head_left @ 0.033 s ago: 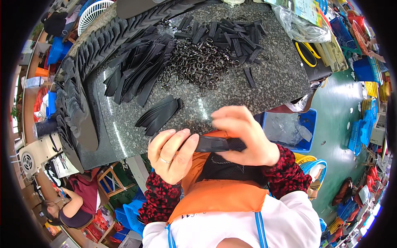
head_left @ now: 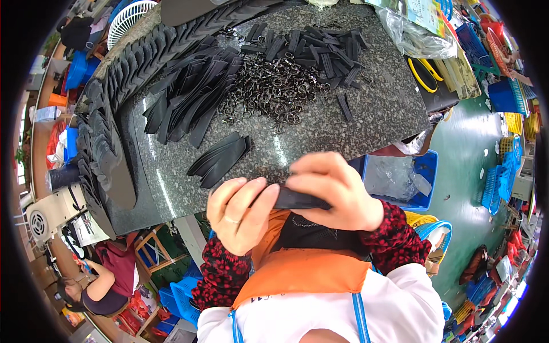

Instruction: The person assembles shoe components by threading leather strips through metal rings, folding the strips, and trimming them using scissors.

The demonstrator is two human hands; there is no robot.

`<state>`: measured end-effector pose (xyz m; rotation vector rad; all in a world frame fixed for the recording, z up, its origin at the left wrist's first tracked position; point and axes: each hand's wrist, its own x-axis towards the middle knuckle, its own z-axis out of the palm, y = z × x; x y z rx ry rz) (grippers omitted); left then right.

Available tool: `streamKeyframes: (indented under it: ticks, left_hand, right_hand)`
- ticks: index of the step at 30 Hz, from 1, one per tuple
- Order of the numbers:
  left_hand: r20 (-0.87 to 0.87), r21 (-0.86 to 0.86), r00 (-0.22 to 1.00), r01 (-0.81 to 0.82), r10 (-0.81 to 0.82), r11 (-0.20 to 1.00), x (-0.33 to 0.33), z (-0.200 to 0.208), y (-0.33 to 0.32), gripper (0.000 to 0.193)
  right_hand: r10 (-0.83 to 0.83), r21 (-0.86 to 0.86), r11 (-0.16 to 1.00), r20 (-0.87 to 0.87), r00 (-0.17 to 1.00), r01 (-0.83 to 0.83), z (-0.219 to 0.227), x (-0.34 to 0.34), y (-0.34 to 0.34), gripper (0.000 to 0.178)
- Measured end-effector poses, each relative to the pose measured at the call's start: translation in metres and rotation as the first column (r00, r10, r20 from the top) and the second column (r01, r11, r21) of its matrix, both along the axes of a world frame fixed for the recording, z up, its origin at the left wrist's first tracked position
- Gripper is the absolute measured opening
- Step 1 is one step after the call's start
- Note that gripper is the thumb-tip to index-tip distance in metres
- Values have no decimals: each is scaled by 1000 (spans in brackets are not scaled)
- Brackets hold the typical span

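The left hand gripped one end of a black strip; the right hand, blurred, held the other. Metal rings lay heaped on the table.

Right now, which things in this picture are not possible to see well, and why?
All in the head view:
- Black strip: its left end is hidden by the left hand.
- Right hand: its fingertips are blurred.
- Metal rings: too small and overlapping to count.
- Black sheet: cut off by the top edge.
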<state>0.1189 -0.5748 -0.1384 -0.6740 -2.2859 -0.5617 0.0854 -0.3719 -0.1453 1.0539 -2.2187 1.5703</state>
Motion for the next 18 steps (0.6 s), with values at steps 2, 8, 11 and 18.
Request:
streamKeyframes:
  ticks: [2,8,11,18]
  left_hand:
    - [136,10,988,79,-79,997,-3,4,5,27]
    - [773,608,454,-333,-443,720,-7,-12,-22,17]
    - [19,738,348,-637,-937,-222,-4,-23,-11,32]
    - [211,660,288,-747,-934,-81,5,-43,43,25]
  right_hand:
    - [-1,90,996,-100,995,10,-5,1,-1,29]
    - [-48,1,998,626,779,61,-4,4,10,14]
    - [145,-224,968,870,471,117,-5,3,12,14]
    - [-144,-129,925,751,644,358,-10,11,-2,13]
